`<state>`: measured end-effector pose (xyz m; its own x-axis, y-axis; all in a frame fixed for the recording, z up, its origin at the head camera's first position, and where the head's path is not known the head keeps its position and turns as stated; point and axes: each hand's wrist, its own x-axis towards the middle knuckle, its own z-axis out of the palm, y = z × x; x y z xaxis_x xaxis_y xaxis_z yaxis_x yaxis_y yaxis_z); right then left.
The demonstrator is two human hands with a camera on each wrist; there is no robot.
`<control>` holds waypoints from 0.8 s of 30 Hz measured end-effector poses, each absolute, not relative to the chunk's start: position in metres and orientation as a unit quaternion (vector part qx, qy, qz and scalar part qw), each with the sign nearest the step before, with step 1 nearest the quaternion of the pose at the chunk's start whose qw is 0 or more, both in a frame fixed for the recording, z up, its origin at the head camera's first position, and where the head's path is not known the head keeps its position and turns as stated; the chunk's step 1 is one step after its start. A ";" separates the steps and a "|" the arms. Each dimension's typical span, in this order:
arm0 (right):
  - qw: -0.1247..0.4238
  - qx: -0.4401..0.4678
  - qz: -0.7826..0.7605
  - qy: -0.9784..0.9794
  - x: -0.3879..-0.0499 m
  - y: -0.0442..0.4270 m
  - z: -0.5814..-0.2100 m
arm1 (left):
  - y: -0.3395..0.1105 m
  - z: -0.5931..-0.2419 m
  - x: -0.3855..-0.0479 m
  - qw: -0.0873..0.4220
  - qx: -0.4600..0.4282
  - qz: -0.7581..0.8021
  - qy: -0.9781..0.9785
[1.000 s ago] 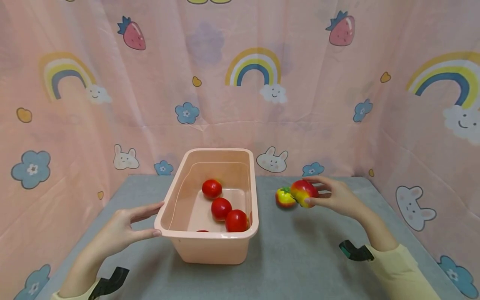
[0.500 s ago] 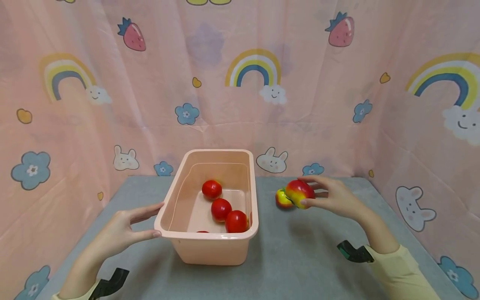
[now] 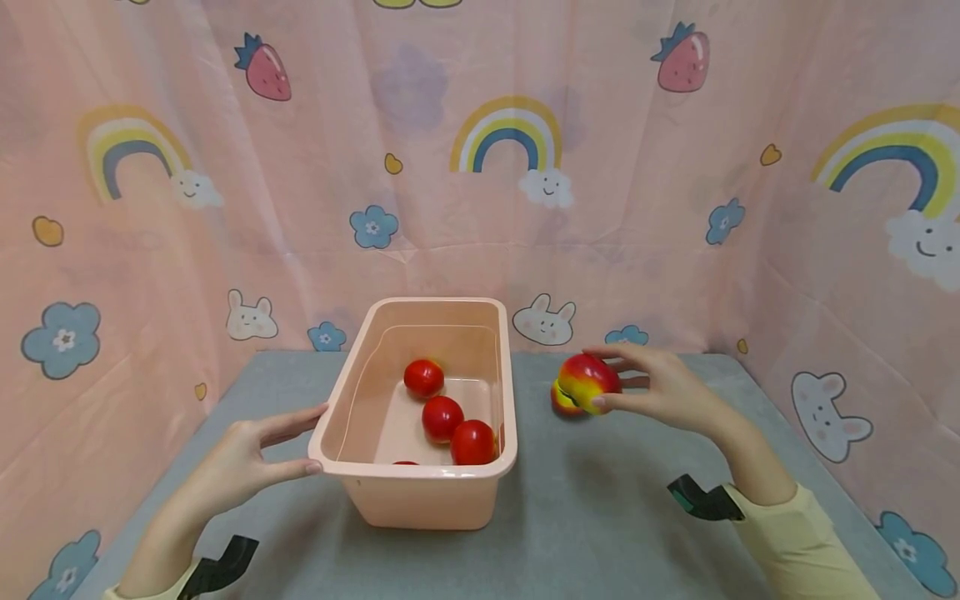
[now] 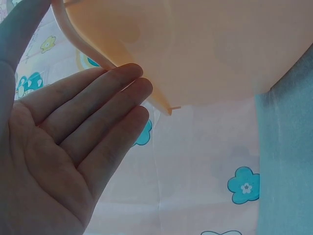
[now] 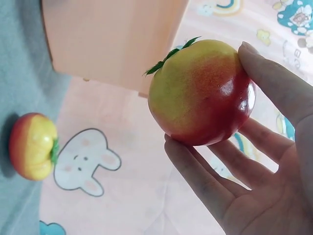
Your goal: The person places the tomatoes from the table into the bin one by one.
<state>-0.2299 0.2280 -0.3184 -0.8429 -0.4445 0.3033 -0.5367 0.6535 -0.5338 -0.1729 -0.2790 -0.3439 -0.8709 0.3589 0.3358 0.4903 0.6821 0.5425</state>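
Observation:
A pale pink plastic basin [image 3: 423, 496] stands on the table, with several red tomatoes [image 3: 442, 418] inside. At its left near corner my left hand [image 3: 240, 458] touches the rim with fairly straight fingers and thumb; in the left wrist view the fingertips [image 4: 139, 88] lie against the rim from outside. My right hand [image 3: 671, 392] holds a red-and-yellow tomato [image 3: 588, 383] with green leaves between thumb and fingertips, above the table. A second red-and-yellow tomato [image 5: 34, 146] rests on the table, partly hidden behind the held one in the head view.
The grey table [image 3: 600, 533] reaches back to a pink patterned curtain [image 3: 480, 242], which also hangs along both sides. Dark wrist mounts [image 3: 705, 498] sit at both sleeves.
My right hand has moved slightly left with the tomato, towards the basin, covering more of the tomato behind. My left hand and the basin have stayed still.

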 end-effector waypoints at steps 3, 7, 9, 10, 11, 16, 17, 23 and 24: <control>0.073 0.274 0.314 -0.906 -0.228 0.224 -0.314 | -0.279 -0.344 -0.173 0.102 -0.233 -0.324 -0.911; 0.072 0.281 0.316 -0.903 -0.227 0.219 -0.309 | -0.279 -0.344 -0.173 0.103 -0.236 -0.326 -0.910; 0.073 0.284 0.317 -0.902 -0.227 0.216 -0.306 | -0.279 -0.344 -0.174 0.102 -0.237 -0.327 -0.909; 0.073 0.286 0.317 -0.901 -0.227 0.215 -0.305 | -0.279 -0.344 -0.174 0.102 -0.237 -0.327 -0.909; 0.074 0.287 0.315 -0.901 -0.227 0.214 -0.304 | -0.279 -0.344 -0.174 0.102 -0.237 -0.326 -0.910; 0.079 0.298 0.310 -0.900 -0.227 0.208 -0.298 | -0.279 -0.344 -0.174 0.101 -0.233 -0.323 -0.912; 0.079 0.299 0.309 -0.899 -0.227 0.207 -0.297 | -0.279 -0.344 -0.174 0.100 -0.232 -0.323 -0.912; 0.073 0.310 0.307 -0.897 -0.226 0.201 -0.290 | -0.279 -0.344 -0.174 0.102 -0.233 -0.320 -0.913; 0.071 0.312 0.307 -0.896 -0.226 0.200 -0.289 | -0.279 -0.344 -0.174 0.102 -0.233 -0.319 -0.913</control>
